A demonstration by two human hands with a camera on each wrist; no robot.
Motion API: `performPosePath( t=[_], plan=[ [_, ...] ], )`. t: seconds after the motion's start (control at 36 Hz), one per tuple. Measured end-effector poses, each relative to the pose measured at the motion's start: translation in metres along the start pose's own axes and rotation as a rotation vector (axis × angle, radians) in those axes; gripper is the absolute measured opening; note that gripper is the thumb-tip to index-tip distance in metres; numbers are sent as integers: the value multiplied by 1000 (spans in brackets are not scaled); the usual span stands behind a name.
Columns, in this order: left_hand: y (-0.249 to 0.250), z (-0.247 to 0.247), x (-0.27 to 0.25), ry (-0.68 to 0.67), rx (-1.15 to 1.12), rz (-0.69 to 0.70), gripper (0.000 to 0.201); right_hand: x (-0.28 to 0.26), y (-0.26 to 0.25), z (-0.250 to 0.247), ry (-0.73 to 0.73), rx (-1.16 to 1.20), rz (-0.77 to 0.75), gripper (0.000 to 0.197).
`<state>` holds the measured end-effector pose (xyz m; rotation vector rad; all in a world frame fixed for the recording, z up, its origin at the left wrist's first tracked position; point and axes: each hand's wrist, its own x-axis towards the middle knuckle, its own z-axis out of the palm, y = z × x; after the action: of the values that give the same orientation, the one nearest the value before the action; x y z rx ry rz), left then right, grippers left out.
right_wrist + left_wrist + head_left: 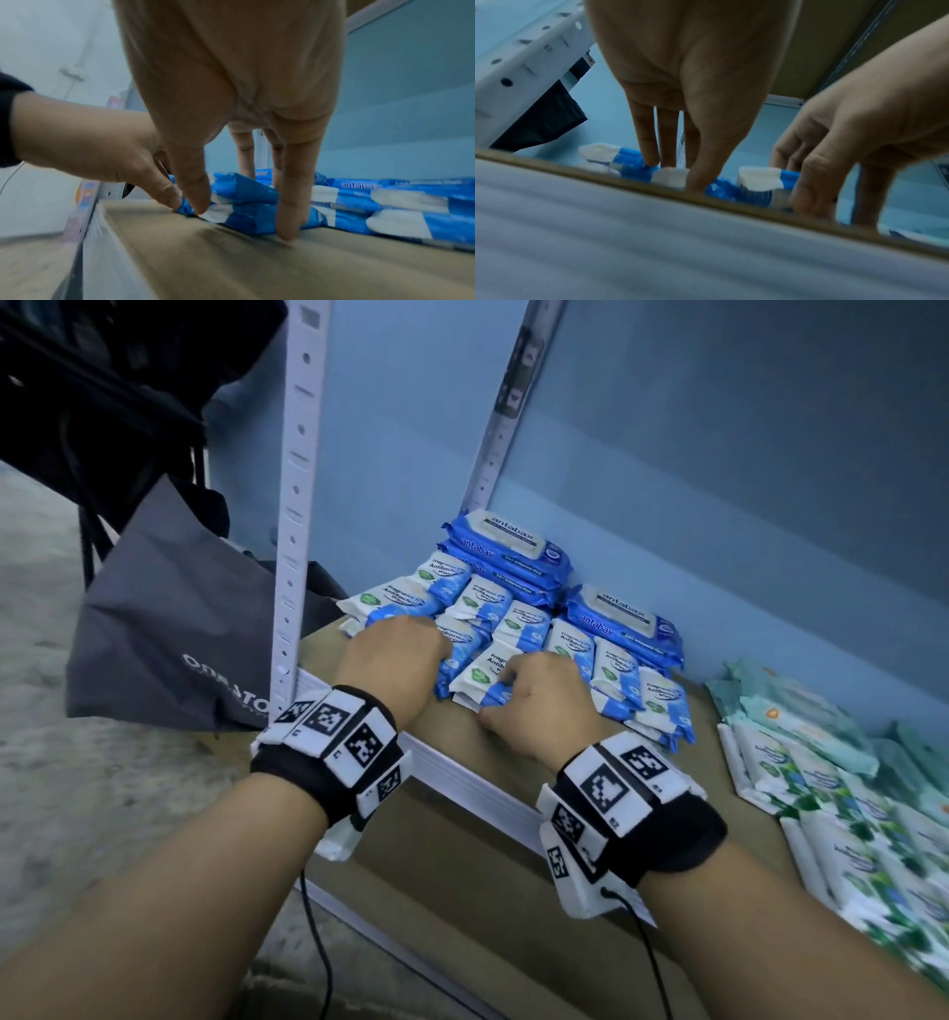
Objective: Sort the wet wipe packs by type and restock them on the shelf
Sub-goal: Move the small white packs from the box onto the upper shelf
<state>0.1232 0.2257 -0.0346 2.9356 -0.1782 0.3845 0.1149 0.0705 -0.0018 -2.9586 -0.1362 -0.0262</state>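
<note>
Small blue-and-white antibacterial wipe packs [518, 618] lie in rows on the brown shelf board [452, 855]. Larger blue antabax packs [513, 541] are stacked behind them. My left hand [395, 654] reaches down over the left end of the front row. In the left wrist view its fingers [652, 158] and thumb straddle one small pack [670, 176]. My right hand [529, 701] grips the front stack of small packs [477, 675]. The right wrist view shows the stack [244, 215] between thumb and fingers [290, 223].
White-and-green wipe packs [801, 762] lie in rows on the right part of the shelf. A white perforated upright [298, 505] stands at the shelf's left front corner. A grey bag [169, 629] sits on the floor beyond it. A blue wall backs the shelf.
</note>
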Motion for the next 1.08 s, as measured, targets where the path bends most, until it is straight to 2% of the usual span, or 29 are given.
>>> performPosePath(
  t=[0.11,0.19,0.28,0.33,0.47,0.58,0.75,0.89,1.0,1.08],
  plan=[
    [-7,-13,1,-13,-115,45,44,0,0,-3,-128,153,113,66],
    [-15,-23,3,96,-284,-14,42,1,1,-9,-95,349,179,69],
    [-27,-20,6,257,-410,-141,32,-1,4,-9,-105,358,161,70],
    [-35,-11,10,295,-483,-259,30,-2,6,-8,-110,352,149,65],
    [-36,9,16,270,-614,-459,50,1,5,-8,-97,387,131,72],
    [-40,15,19,253,-577,-493,47,2,2,-5,-70,409,141,67],
    [-42,14,21,167,-589,-519,48,2,-4,-3,-27,350,164,46],
    [-43,11,21,145,-557,-504,39,2,-5,-5,-29,288,154,51],
    [-40,11,21,121,-520,-503,38,-1,-8,1,-37,208,62,70],
    [-39,13,21,122,-497,-502,37,-2,-19,7,-50,47,14,77]
  ],
)
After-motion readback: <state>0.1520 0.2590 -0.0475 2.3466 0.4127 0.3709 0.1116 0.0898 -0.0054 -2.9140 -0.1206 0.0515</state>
